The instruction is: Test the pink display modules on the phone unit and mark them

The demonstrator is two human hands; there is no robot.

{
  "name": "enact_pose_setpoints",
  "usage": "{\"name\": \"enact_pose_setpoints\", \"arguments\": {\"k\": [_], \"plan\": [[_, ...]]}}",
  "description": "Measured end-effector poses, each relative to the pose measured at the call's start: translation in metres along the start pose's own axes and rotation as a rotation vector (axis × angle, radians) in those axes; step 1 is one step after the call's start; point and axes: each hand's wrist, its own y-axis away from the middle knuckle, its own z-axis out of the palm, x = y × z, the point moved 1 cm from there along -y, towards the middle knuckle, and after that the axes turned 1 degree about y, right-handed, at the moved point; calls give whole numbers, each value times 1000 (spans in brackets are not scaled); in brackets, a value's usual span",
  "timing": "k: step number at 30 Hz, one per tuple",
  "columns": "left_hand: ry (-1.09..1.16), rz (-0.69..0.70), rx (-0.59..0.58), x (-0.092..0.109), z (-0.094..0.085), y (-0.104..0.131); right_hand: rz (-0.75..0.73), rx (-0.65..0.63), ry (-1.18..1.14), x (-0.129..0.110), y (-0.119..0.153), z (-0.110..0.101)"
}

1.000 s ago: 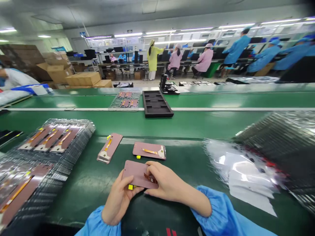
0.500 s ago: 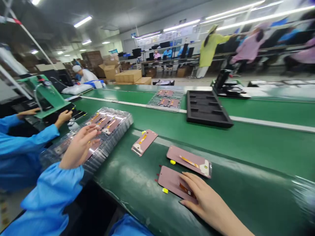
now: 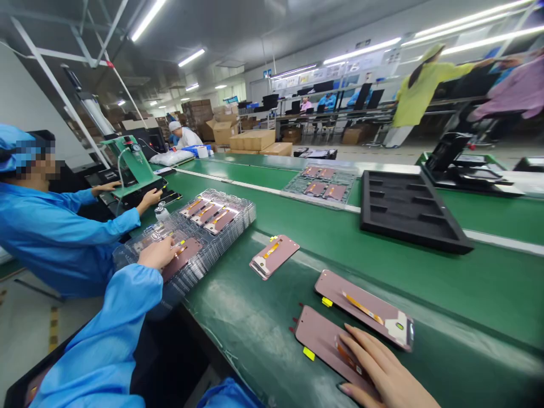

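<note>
My left hand [image 3: 158,253] reaches down into the top clear plastic tray [image 3: 244,214] of a stack, its bent fingers at the edge of a pinkish phone screen [image 3: 187,259]. My right hand [image 3: 385,362] grips another phone screen [image 3: 317,334] on the green bench, thumb at the near edge and fingers across its back. Yellow tabs and an orange flex cable show on that one. Just beyond it lies a second phone screen [image 3: 361,303], its cable facing up. Between the tray stack and my right hand sits a small pile of phone screens [image 3: 276,255].
A black foam tray [image 3: 410,207] and a clear tray with several screens [image 3: 323,186] lie across the green bench [image 3: 238,317]. At the left, a co-worker in blue [image 3: 63,226] handles a green press fixture [image 3: 136,164]. A small bottle [image 3: 161,212] stands behind the stack.
My left hand has come down from above the stack onto a screen in the tray. The view has turned left, and my right hand stays on its screen.
</note>
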Motion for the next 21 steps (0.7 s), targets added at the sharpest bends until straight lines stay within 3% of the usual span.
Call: {"name": "enact_pose_setpoints", "arguments": {"k": [6, 9, 11, 12, 14, 16, 19, 21], "plan": [[-80, 76, 4, 10, -12, 15, 62, 9, -46, -3, -9, -14], [-40, 198, 141, 36, -18, 41, 114, 64, -92, -6, -17, -26], [137, 343, 278, 62, -14, 69, 151, 112, -131, -10, -24, -35], [287, 417, 267, 76, -8, 84, 171, 135, -166, -13, -29, -40], [619, 462, 67, 106, 13, 115, 225, 166, -287, -22, -37, -51], [835, 490, -258, 134, 41, 142, 318, 184, -463, -32, -46, -60], [926, 547, -655, 166, 84, 175, 507, 217, -684, -43, -58, -72], [958, 577, -798, 180, 105, 189, 610, 245, -738, -45, -63, -78]]}}
